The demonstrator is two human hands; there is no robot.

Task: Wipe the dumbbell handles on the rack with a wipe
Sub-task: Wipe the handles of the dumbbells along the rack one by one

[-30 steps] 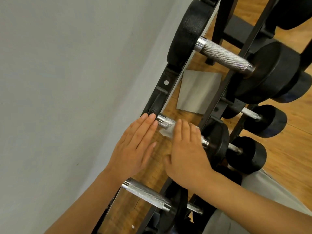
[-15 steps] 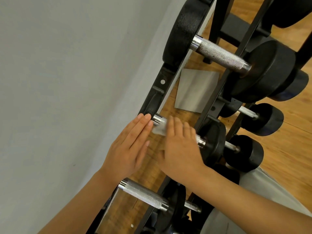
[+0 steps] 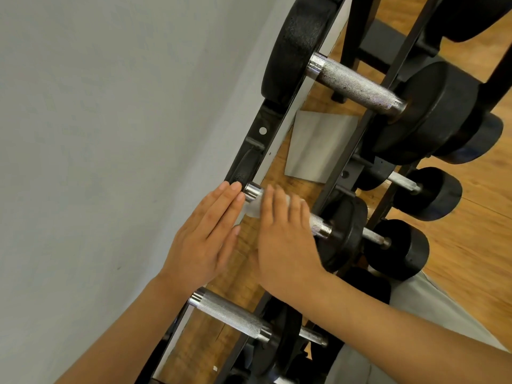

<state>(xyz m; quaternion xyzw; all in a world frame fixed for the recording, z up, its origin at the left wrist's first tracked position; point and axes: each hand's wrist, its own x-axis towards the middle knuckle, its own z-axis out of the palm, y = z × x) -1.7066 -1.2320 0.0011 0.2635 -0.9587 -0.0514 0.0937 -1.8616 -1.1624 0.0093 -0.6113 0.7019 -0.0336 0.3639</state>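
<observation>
Head view: I'm looking down along the black rack (image 3: 260, 131), which stands beside a grey wall (image 3: 97, 134). My right hand (image 3: 285, 239) lies over the middle dumbbell handle (image 3: 253, 191), fingers straight and flat, pressing a white wipe (image 3: 253, 207) onto the bar. I can't tell whether the thumb wraps under. The wipe shows only at the handle's wall-side end, just below the chrome collar; the rest is hidden under the hand. My left hand (image 3: 205, 236) is flat too, fingers straight and together, holding nothing. Its fingertips sit at the handle's chrome end and the rack rail; actual contact is unclear. The handle's far end comes out past my right fingers into a black weight plate (image 3: 346, 234). Upper dumbbell handle (image 3: 357, 85) is knurled and bare, between big black plates. Lower dumbbell handle (image 3: 230, 317) is also bare, just below my left wrist. Smaller dumbbells (image 3: 426, 194) sit on the rack's outer side. Wooden floor (image 3: 471, 245) is visible below, with a grey sheet (image 3: 318, 145) lying on it between the rails.
</observation>
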